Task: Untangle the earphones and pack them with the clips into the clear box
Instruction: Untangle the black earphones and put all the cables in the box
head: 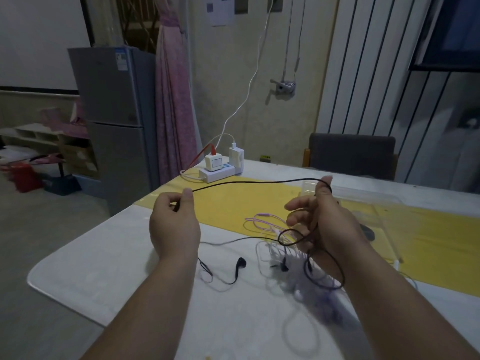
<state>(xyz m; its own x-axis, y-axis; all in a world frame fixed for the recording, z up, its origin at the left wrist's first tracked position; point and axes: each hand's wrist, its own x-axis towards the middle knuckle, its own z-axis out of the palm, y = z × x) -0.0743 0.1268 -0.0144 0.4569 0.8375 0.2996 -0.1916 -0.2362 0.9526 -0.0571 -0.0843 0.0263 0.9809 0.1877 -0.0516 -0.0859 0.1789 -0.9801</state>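
I see the left hand [174,224] pinching the thin black earphone cable [246,181] between thumb and forefinger. The cable runs across to the right hand [327,222], where it hooks round the raised thumb while the other fingers are loosely spread. Its loops hang over the tangled white and lilac earphones [275,253] on the white table [104,268], beside the clear plastic box [374,203].

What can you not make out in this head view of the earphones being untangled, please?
All in the head view:
- Clips: none identifiable; a dark shape seen through the clear box is too dim to name.
- Pale cable tangle under the right hand: blurred, so the number of sets is unclear.
- Black cable: fingers hide its end in the left hand; the right hand's back hides its winding there.
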